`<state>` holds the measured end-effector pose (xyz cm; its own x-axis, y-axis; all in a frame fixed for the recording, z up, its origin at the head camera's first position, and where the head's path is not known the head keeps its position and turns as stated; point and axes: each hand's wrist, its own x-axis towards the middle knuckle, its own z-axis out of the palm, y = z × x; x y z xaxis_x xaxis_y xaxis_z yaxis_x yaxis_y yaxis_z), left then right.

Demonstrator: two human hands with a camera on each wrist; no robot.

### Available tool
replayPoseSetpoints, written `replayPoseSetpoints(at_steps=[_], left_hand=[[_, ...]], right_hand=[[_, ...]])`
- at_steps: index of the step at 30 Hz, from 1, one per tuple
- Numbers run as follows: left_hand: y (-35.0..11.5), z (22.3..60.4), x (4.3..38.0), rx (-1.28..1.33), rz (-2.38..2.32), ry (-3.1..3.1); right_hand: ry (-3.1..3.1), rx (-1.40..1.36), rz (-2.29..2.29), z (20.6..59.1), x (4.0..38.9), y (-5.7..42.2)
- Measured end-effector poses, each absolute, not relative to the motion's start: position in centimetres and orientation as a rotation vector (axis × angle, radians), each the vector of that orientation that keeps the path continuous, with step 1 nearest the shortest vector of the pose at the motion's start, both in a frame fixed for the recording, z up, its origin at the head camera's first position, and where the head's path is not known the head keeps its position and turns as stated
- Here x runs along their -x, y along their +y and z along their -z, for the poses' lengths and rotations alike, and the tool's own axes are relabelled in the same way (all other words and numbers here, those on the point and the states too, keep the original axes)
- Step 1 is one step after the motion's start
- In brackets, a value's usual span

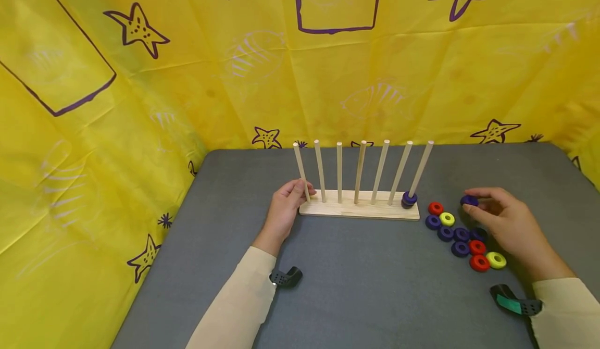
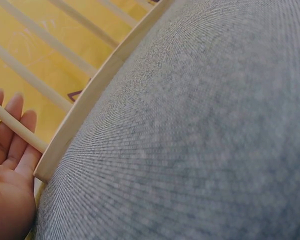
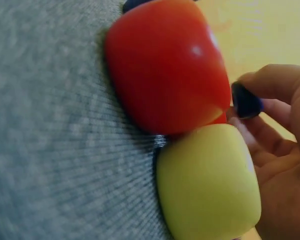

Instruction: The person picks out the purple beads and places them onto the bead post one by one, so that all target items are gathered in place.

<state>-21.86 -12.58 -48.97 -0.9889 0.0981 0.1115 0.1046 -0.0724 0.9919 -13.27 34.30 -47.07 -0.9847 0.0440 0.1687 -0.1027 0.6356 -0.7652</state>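
Observation:
A pale wooden peg stand [image 1: 359,210] with several upright pegs sits on the grey table. My left hand [image 1: 283,206] holds its leftmost peg [image 1: 300,164] near the bottom; in the left wrist view the fingers [image 2: 15,142] lie behind that peg. Blue rings [image 1: 409,200] are stacked low on the rightmost peg. Right of the stand, my right hand [image 1: 508,224] pinches a blue ring [image 1: 469,200] between thumb and forefinger, raised above the loose rings. The right wrist view shows this ring [image 3: 247,101] edge-on at the fingertips.
Loose rings lie in a cluster right of the stand: several blue ones [image 1: 446,233], red ones [image 1: 479,263] and two yellow ones [image 1: 496,260]. A yellow cloth [image 1: 262,88] printed with starfish and fish hangs behind the table [image 1: 347,286] and along its left side.

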Motion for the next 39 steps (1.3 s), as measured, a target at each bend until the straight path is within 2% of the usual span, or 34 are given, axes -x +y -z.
replayPoseSetpoints(at_steps=[39], left_hand=[[-12.5,48.8,21.9,0.216,2.286,-2.130]], right_hand=[[-2.322,-0.372,-1.280,38.8,10.8,27.2]])
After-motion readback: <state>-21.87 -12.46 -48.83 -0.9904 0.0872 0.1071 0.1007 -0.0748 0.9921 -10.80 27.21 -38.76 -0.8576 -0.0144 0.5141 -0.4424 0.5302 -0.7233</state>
